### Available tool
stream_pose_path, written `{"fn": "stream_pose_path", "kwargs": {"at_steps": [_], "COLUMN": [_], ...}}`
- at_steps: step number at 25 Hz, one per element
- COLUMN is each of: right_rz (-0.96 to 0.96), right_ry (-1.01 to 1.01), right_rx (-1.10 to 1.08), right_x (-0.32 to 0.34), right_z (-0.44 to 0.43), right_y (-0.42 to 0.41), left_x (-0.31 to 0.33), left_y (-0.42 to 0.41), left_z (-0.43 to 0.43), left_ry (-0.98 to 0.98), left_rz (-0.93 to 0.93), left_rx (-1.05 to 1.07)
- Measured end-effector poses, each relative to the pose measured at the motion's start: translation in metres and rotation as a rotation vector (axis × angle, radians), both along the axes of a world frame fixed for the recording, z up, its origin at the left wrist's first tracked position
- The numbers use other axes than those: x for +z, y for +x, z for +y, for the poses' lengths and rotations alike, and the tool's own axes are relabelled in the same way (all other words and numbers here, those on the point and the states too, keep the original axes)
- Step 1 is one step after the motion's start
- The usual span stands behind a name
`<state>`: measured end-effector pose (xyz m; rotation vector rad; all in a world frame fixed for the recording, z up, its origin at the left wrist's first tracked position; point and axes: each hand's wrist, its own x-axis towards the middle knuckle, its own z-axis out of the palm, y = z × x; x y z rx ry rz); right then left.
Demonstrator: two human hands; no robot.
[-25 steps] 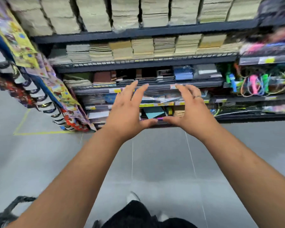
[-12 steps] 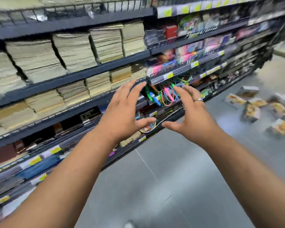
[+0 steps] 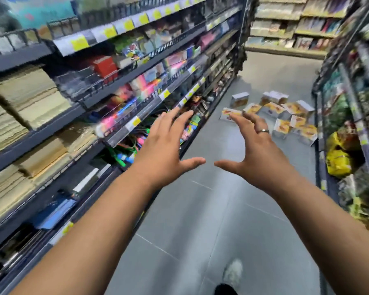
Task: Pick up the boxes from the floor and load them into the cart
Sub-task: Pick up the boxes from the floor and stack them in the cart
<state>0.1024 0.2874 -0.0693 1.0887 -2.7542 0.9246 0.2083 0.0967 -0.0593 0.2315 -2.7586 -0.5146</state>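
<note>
Both hands are held out in front at about the same height, and both are empty. The left hand [image 3: 164,154] has its fingers spread and nearly straight, thumb pointing inward. The right hand [image 3: 256,150], with a ring [image 3: 262,131] on one finger, has its fingers spread and bent a little like a claw. The two thumbs are near each other but apart, and neither hand touches anything. The boxes [image 3: 273,109] lie well beyond the fingertips, ahead and a little to the right of the right hand, in a loose heap on the floor [image 3: 200,231]. They are white with orange-yellow print, and some lean on each other; one lone box [image 3: 240,99] sits slightly apart at the heap's far left. Blur makes a count unreliable. No cart is in view, so I cannot tell where it stands. As a judgement, the loading shows no progress here: every box in sight is on the floor and none is in hand, so the approach, the picking up and the carrying to the cart are all left to do. Left of the left hand runs a shelf unit [image 3: 94,103] of stacked paper and bright stationery; right of the right hand another shelf [image 3: 349,116] holds packets, a yellow bag [image 3: 338,160] among them. A shoe [image 3: 233,271] shows below the forearms.
</note>
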Motion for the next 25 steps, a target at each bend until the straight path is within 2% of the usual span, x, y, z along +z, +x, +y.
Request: {"fn": "stream_pose_path", "kwargs": {"at_steps": [5, 13, 19, 25], "right_rz": [-0.001, 0.013, -0.059, -0.088], "right_ry": [0.001, 0.015, 0.039, 0.094], "right_rx": [-0.129, -0.228, -0.305, -0.398], "right_x": [0.001, 0.017, -0.01, -0.03], "right_z": [0.046, 0.098, 0.099, 0.069], "right_y": [-0.122, -0.29, -0.395, -0.535], "left_x": [0.001, 0.001, -0.02, -0.045], "left_y": [-0.145, -0.335, -0.458, -0.613], "left_z": [0.032, 0.066, 0.057, 0.03], "left_ry": [-0.037, -0.013, 0.012, 0.05], "left_rz": [0.013, -0.005, -0.04, -0.069], "left_rx": [-0.115, -0.156, -0.212, -0.291]}}
